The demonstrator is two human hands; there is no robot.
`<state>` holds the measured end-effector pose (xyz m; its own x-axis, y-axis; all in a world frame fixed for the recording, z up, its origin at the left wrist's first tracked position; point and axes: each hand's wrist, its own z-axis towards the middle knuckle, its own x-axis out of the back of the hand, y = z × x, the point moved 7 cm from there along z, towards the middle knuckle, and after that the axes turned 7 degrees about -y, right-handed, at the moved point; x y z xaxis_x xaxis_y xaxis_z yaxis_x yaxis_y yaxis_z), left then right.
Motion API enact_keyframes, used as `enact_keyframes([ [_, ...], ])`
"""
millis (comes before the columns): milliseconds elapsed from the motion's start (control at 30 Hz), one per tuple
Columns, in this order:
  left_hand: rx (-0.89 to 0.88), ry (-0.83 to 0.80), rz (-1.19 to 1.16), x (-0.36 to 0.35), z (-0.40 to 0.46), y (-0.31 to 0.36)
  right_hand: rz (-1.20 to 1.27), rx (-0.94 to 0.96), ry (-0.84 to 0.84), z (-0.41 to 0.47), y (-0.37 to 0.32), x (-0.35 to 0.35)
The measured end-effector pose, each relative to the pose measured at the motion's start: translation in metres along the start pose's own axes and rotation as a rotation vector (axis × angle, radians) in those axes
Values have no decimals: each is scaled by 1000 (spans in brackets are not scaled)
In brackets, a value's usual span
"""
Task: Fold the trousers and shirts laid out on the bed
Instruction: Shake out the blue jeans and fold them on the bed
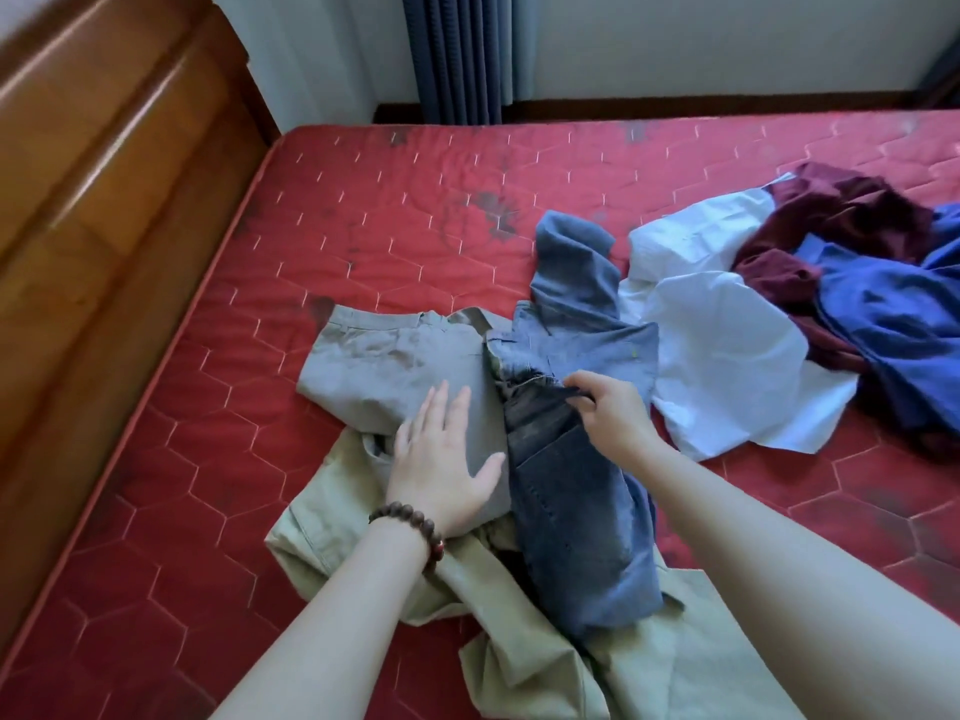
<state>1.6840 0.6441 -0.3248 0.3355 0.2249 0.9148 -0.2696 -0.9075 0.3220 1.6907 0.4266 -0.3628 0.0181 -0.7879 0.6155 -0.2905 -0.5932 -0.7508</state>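
Note:
Blue jeans (pixel 576 491) lie crumpled in the middle of the red mattress (pixel 363 220), one leg reaching away from me. My right hand (pixel 613 415) pinches their waistband edge. Grey trousers (pixel 384 366) lie folded to the left of the jeans, and my left hand (pixel 441 459) presses flat on them with fingers straight. A pale green garment (pixel 519 646) spreads under both, toward me. On the right lie a white shirt (pixel 722 356), a maroon garment (pixel 831 220) and a royal blue garment (pixel 893 324), all unfolded in a heap.
A wooden headboard (pixel 104 200) runs along the left side of the bed. Dark blue curtains (pixel 457 54) hang beyond the far edge by a white wall. A bead bracelet sits on my left wrist.

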Motion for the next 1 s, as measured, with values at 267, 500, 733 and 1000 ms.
enact_keyframes([
  [267,-421,18,-193,159,-31,126,-11,270,23,-109,-137,158],
  [500,-568,65,-524,311,-108,223,-91,460,126,-206,-286,311],
  [733,-622,245,-681,467,-177,294,-71,547,377,-279,-386,400],
  [1000,-596,335,-669,521,-221,334,-73,578,445,-331,-399,379],
])
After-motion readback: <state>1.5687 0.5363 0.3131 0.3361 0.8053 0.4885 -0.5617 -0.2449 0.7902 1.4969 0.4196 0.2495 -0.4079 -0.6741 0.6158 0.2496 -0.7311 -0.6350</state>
